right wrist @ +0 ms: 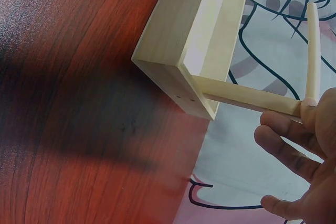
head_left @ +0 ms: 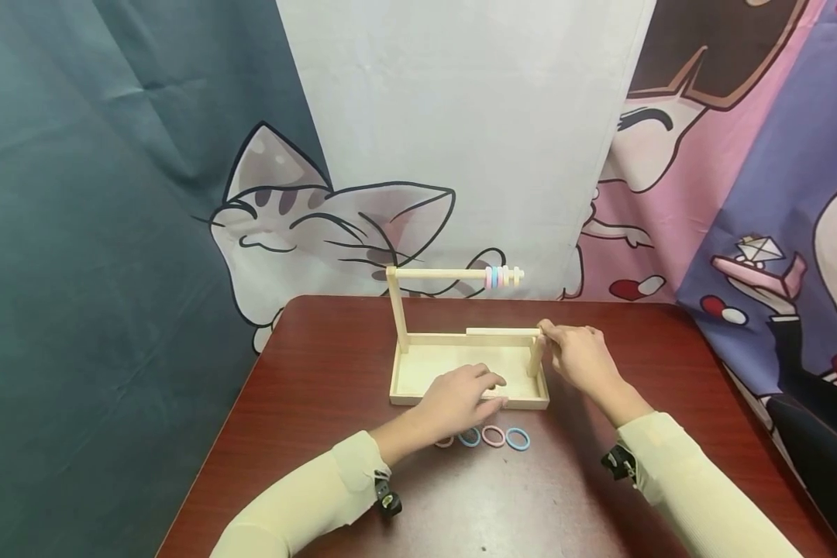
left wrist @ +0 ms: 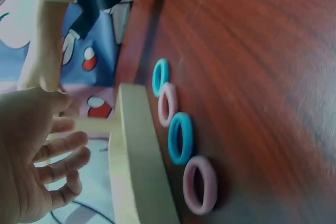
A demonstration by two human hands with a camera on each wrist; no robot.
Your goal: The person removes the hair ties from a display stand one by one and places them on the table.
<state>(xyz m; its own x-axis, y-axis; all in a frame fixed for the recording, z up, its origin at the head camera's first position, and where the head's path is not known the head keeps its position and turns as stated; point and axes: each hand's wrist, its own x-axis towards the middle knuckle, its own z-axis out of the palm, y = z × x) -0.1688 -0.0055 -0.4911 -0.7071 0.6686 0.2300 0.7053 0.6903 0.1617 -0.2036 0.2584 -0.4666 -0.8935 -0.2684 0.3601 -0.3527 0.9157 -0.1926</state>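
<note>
A pale wooden stand has a shallow tray base point(head_left: 425, 401), a tall left post point(head_left: 397, 314) and a short right post point(right wrist: 252, 98). My right hand point(head_left: 582, 356) pinches the top of the short post, where a lower rod point(head_left: 498, 332) reaches leftward. Over the tray's front side hovers my left hand point(head_left: 456, 397), fingers loosely bent and nothing in them. In the left wrist view, two blue rings point(left wrist: 181, 138) and two pink rings point(left wrist: 200, 184) lie in a row before the tray. Pink, blue and yellow rings point(head_left: 495, 277) hang near the right end of the upper rod point(head_left: 439, 273).
The stand sits on a dark red-brown wooden table point(head_left: 335, 372). Close behind the table hangs a cartoon-printed cloth point(head_left: 460, 116), and a dark green part of it point(head_left: 111, 310) runs along the left side.
</note>
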